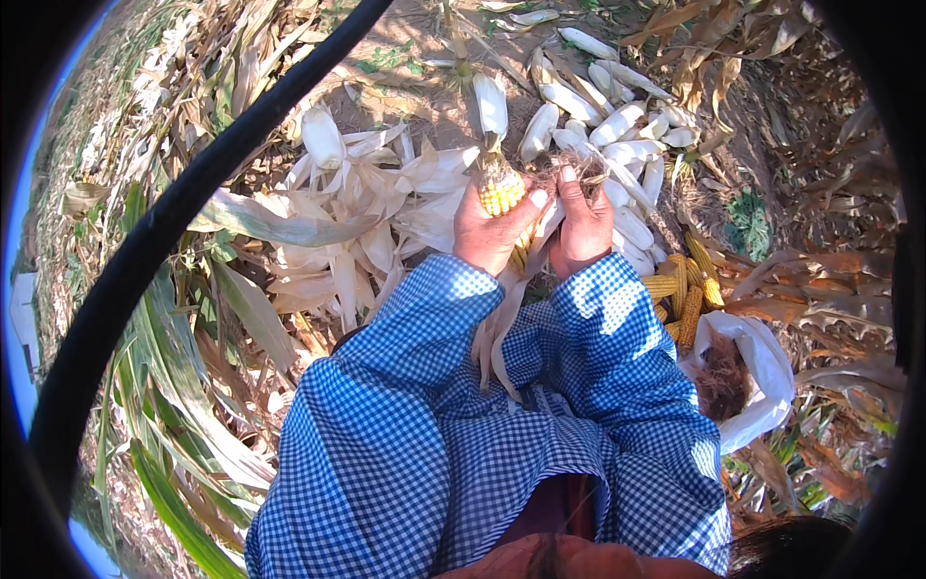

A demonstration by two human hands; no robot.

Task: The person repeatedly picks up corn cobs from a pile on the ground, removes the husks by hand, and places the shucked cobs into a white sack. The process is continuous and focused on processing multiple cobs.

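Observation:
My left hand (479, 234) is closed around a yellow corn cob (502, 196), whose kernels are bare at the upper end. Beside it, my right hand (585, 232) pinches pale corn husk (547, 224) together with a tuft of brown corn silk (590, 170). Long strips of the husk hang below the cob, between my forearms. Part of the cob is hidden by the left fingers. Both sleeves are blue-and-white checked.
Several ears still in pale husks (618, 124) lie heaped beyond my right hand. Stripped husks (347, 232) spread at the left. Yellow cobs (687, 299) lie near a white bag (767, 372) holding brown silk. A dark curved bar (183, 207) crosses the left side; dry stalks stand around.

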